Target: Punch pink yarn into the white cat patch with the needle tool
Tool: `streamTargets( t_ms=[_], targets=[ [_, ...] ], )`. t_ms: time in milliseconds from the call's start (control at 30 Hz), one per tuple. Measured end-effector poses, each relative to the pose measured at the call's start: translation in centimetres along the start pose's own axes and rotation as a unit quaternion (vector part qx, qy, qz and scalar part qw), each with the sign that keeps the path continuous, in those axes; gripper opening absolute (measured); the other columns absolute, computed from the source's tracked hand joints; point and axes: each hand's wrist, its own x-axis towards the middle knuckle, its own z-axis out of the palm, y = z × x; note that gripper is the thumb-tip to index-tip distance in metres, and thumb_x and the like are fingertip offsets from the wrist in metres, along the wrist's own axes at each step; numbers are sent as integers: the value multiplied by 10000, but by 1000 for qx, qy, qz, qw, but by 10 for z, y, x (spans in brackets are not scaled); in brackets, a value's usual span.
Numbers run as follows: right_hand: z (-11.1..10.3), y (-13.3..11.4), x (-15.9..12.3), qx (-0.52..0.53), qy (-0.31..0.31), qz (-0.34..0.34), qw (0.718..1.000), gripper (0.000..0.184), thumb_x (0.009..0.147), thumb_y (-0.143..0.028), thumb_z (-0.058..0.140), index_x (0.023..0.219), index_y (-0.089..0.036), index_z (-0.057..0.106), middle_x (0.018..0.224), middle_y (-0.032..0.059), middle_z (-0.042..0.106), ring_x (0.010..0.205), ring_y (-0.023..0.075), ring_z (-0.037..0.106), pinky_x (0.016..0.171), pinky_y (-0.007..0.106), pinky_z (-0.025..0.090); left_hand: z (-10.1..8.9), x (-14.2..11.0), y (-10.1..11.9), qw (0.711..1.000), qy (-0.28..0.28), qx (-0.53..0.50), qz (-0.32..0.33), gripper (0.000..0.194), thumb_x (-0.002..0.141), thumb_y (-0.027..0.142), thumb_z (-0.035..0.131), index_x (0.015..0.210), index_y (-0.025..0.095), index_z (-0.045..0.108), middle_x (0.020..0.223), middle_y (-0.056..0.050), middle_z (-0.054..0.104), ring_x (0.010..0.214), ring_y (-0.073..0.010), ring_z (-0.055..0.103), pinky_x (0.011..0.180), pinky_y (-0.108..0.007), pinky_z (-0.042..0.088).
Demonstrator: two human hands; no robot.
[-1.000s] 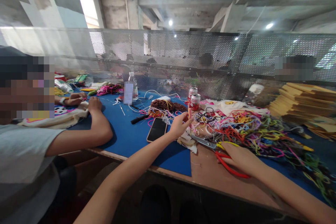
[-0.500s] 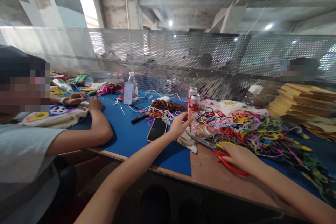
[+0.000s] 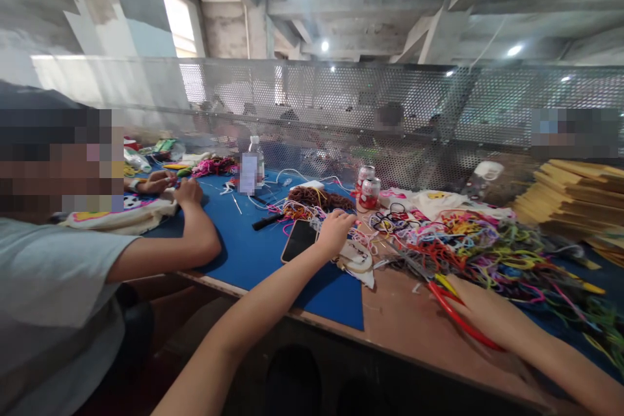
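Note:
My right hand [image 3: 461,299] grips large scissors [image 3: 446,302] with red and yellow handles. Their metal blades point away to the left, close to the yarn pile [image 3: 468,234]. My left hand [image 3: 337,232] is palm down above a cream fabric piece [image 3: 358,259] with dark stitching, its fingers curled. A small reddish bit shows at its fingertips, too small to name. Pale and pink strands lie around these fingers. Just left of that hand is a dark-screened phone [image 3: 298,242], partly covered by the wrist.
Two red-and-silver cans [image 3: 370,192] stand behind the yarn. Brown yarn [image 3: 319,198] lies beyond the phone. A bottle [image 3: 254,162] stands farther left, where a co-worker's hands [image 3: 188,192] work on fabric. Yellow folded stacks [image 3: 570,195] sit at right, before a perforated metal screen [image 3: 312,91].
My left hand has turned palm down; the upright pink-and-yellow piece it held is no longer visible. The scissors have drawn back to the right, away from the left hand. The view has shifted slightly.

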Motion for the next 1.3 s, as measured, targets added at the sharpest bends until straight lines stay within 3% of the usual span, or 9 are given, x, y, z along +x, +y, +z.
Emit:
streamTargets(
  t_ms=[200, 367, 533, 667, 800, 967, 1067, 1200, 1300],
  targets=[
    [10, 1, 2, -22, 6, 76, 997, 310, 812, -412, 408, 809, -157, 584, 789, 166, 686, 725, 319, 669, 607, 367, 468, -1, -2, -6, 994, -41, 102, 29, 171, 867, 199, 441, 957, 194, 586, 900, -64, 591, 915, -207, 451, 818, -316, 365],
    [-20, -16, 15, -69, 20, 58, 996, 172, 742, -341, 525, 759, -177, 574, 846, 137, 687, 786, 324, 655, 595, 348, 441, -1, -3, -5, 992, -14, 122, 23, 201, 866, 184, 436, 987, 218, 592, 934, -65, 541, 936, -211, 427, 824, -315, 357],
    [-41, -65, 44, -30, 33, 3, 999, 217, 851, -305, 407, 871, -195, 593, 919, 87, 687, 820, 236, 649, 581, 272, 391, -9, -4, -3, 987, -20, 154, -45, 249, 880, 185, 396, 1017, 232, 598, 1007, -82, 505, 938, -211, 451, 805, -329, 372],
    [-33, -95, 79, -14, 51, -18, 998, 268, 876, -300, 374, 868, -185, 616, 878, 85, 692, 799, 223, 644, 560, 253, 340, -16, -5, -3, 970, -103, 174, -132, 284, 868, 116, 365, 969, 146, 629, 1039, -130, 525, 960, -226, 489, 790, -343, 398],
    [-19, -102, 107, 35, 104, 25, 994, 274, 881, -316, 390, 850, -193, 632, 850, 69, 692, 765, 192, 630, 531, 235, 291, -17, -5, -8, 961, -124, 177, -170, 289, 847, 75, 361, 951, 78, 630, 972, -168, 559, 937, -249, 520, 739, -343, 426],
    [-5, -98, 111, 98, 132, -17, 986, 353, 859, -434, 426, 718, -208, 658, 760, 51, 687, 704, 168, 611, 542, 224, 297, -18, -5, -7, 974, -105, 161, -124, 261, 832, 121, 417, 1014, 124, 605, 1066, -142, 545, 1046, -247, 478, 863, -350, 386],
    [0, -95, 107, 136, 112, -38, 984, 305, 826, -377, 476, 663, -203, 667, 713, 50, 685, 672, 162, 605, 560, 224, 322, -14, -6, 1, 979, -147, 117, -79, 246, 830, 275, 472, 956, 127, 623, 996, -135, 581, 984, -248, 513, 829, -329, 406],
    [10, -92, 110, 234, 73, -18, 969, 211, 755, -338, 542, 714, -190, 687, 716, 48, 693, 676, 180, 614, 572, 237, 365, -4, -10, 12, 980, -173, 97, -31, 324, 820, 378, 470, 956, 125, 621, 1009, -148, 592, 1011, -281, 506, 828, -347, 406],
    [19, -92, 114, 303, 73, 1, 950, 191, 714, -316, 557, 728, -166, 674, 702, 54, 687, 662, 189, 615, 570, 247, 388, 0, -12, 14, 981, -173, 78, -36, 320, 815, 374, 476, 964, 123, 608, 1036, -155, 583, 1037, -294, 493, 845, -363, 395]
  ],
)
